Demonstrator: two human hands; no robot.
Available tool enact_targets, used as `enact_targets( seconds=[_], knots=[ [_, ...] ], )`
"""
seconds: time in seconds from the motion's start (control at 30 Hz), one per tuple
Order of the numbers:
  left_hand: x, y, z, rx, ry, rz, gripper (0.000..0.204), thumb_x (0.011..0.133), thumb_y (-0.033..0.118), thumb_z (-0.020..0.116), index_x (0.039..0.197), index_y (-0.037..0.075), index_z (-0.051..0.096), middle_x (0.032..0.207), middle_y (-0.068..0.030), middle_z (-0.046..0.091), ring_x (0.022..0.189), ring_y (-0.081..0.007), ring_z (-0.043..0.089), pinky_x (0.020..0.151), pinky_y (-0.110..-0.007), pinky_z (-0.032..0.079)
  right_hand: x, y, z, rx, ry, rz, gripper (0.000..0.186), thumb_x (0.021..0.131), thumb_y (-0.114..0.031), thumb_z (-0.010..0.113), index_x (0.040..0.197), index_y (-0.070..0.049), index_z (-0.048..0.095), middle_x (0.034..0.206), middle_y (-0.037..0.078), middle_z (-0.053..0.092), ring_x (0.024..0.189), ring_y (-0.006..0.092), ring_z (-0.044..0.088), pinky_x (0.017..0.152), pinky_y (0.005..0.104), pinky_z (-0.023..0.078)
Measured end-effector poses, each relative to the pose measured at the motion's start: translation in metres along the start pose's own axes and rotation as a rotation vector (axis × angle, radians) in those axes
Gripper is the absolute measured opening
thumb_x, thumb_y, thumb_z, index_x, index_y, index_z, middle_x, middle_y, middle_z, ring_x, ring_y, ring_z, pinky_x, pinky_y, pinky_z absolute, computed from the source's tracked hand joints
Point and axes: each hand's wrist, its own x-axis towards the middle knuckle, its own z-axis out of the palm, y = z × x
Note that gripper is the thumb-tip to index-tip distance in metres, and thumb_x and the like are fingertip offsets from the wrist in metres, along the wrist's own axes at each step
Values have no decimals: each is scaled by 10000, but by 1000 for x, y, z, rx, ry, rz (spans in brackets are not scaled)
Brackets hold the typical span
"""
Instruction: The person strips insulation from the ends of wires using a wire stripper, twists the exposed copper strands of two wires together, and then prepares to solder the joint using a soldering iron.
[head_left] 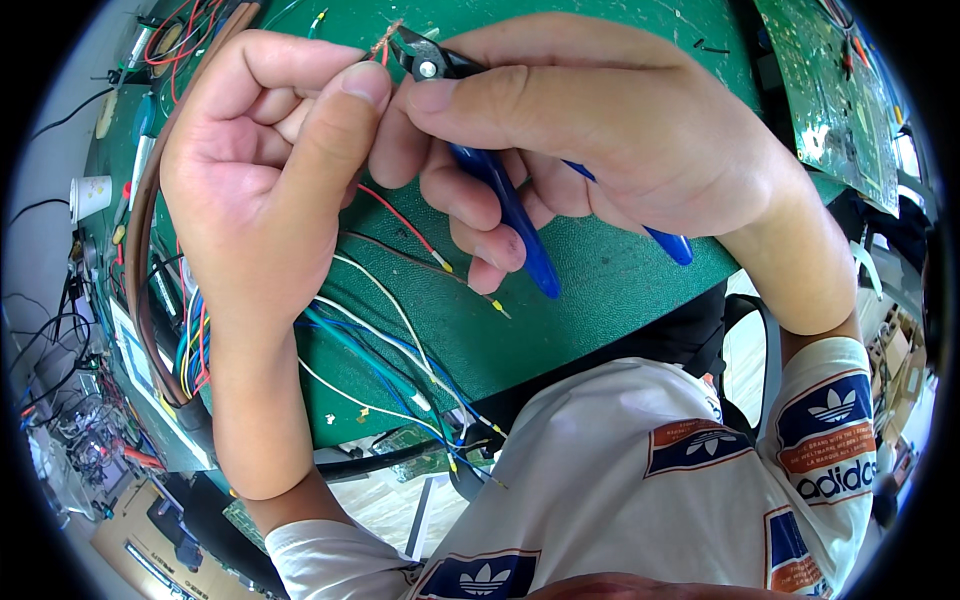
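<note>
My left hand (pixel 265 165) pinches a thin red wire (pixel 398 216) between thumb and forefinger, its bare stranded tip (pixel 384 42) sticking up above the fingers. My right hand (pixel 590 130) grips small cutting pliers with blue handles (pixel 515 215). The dark jaws (pixel 420 55) of the pliers sit right at the wire's bare tip. Both hands are held close above a green work mat (pixel 600 290).
A bundle of white, blue, green and brown wires (pixel 385 345) trails down from my left hand across the mat. More cables (pixel 165 300) and a white paper cup (pixel 90 193) lie at the left. A green circuit board (pixel 835 95) sits at the upper right.
</note>
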Motion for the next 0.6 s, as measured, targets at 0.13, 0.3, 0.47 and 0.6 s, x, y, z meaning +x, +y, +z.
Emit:
enact_targets(
  seconds=[0.13,0.3,0.47,0.6],
  knots=[
    [1,1,-2,-15,-30,-24,66,979,64,615,1016,13,598,815,-15,666,587,-10,522,469,-148,330,0,0,0,-11,-5,-1,282,1063,-225,442,1042,37,543,744,52,501,625,148,503,593,298,463],
    [0,2,-3,-26,-55,-21,67,979,65,616,1012,10,597,803,-13,658,585,-12,525,467,-147,330,1,-1,0,-4,-20,8,273,1067,-225,434,1034,28,535,737,42,486,613,140,486,572,288,445],
    [-1,1,2,-27,-23,-24,63,977,60,616,1010,11,597,791,-11,655,575,-11,513,465,-149,323,-3,-3,-3,74,-43,52,266,1071,-224,427,1026,18,526,731,32,471,600,131,469,552,279,426],
    [0,4,1,9,-17,-37,54,971,50,616,1009,16,600,779,-11,653,560,-7,492,462,-155,314,-5,-6,-6,199,-76,102,261,1075,-224,421,1019,10,520,726,24,460,590,124,455,536,271,411]
  ],
)
